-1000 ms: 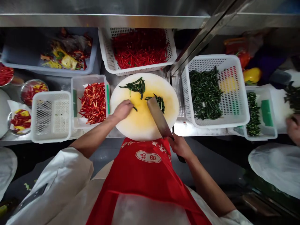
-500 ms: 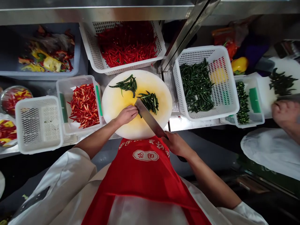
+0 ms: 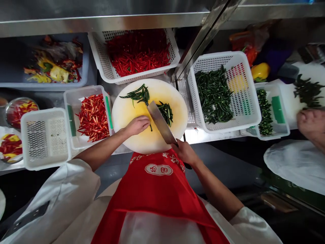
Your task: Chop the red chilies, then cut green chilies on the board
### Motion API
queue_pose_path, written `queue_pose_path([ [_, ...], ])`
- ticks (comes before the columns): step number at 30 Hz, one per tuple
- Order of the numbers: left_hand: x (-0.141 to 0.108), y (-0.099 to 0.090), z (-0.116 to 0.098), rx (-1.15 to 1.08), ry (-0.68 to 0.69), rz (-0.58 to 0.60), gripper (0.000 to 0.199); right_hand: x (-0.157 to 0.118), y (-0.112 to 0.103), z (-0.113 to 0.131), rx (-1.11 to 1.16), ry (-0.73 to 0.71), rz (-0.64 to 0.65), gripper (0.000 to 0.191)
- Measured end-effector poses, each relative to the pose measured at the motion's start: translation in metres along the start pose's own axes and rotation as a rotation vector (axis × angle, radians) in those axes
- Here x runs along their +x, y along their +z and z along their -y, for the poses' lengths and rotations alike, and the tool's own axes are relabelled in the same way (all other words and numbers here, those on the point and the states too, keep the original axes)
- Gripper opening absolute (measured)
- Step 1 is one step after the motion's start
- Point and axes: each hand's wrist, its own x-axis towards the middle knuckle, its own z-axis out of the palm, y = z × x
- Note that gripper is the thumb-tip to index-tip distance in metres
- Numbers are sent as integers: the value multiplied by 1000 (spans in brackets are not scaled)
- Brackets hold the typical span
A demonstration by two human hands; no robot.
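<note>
A round white cutting board (image 3: 127, 135) lies in front of me, stained yellow in the middle. My right hand (image 3: 186, 152) grips the black handle of a cleaver (image 3: 161, 122), whose wide blade slants over the board. Left of the blade, my left hand (image 3: 138, 125) has its fingers curled down on a green chili (image 3: 151, 127); only an end of it shows beside the fingertips. Whole green chilies (image 3: 137, 93) lie in a bunch at the upper left of the board. Behind the blade, to its right, sits a pile of cut green chilies (image 3: 167, 113).
A basket of red chilies (image 3: 119, 80) stands behind the board; a tub of cut red chilies (image 3: 66, 101) is left. To the right is a basket of green chilies (image 3: 228, 128). A metal post (image 3: 195, 47) rises behind. Another person's hand (image 3: 311, 120) shows at far right.
The cleaver's tip has shifted slightly right and the blade stands steeper. One green chili now reaches from the whole bunch towards the blade. My left hand stays nearly in place.
</note>
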Motion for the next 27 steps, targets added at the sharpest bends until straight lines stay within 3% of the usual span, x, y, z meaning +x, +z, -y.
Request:
queue_pose_path([
  [4, 22, -18, 12, 93, -277, -248, 27, -25, -29, -21, -51, -96, 71, 27],
  [9, 39, -41, 22, 189, -396, -105, 30, -33, -43, -26, -115, -249, 269, 28],
  [13, 15, -46, -2, 185, -430, -241, 29, -25, -40, -36, -106, -204, 224, 28],
  [15, -4, -34, -22, 157, -392, -193, 29, -21, -40, -43, -109, -158, 167, 28],
  [17, -20, -12, -40, 122, -337, -85, 28, -18, -41, -46, -130, -152, 137, 27],
  [19, -29, 13, -55, 93, -317, -48, 26, -18, -43, -45, -160, -168, 144, 26],
  [22, -34, 40, -69, 59, -336, -137, 19, -22, -47, -37, -190, -188, 186, 26],
  [27, -42, 54, -78, 58, -333, -210, 18, -30, -50, -25, -258, -223, 236, 24],
])
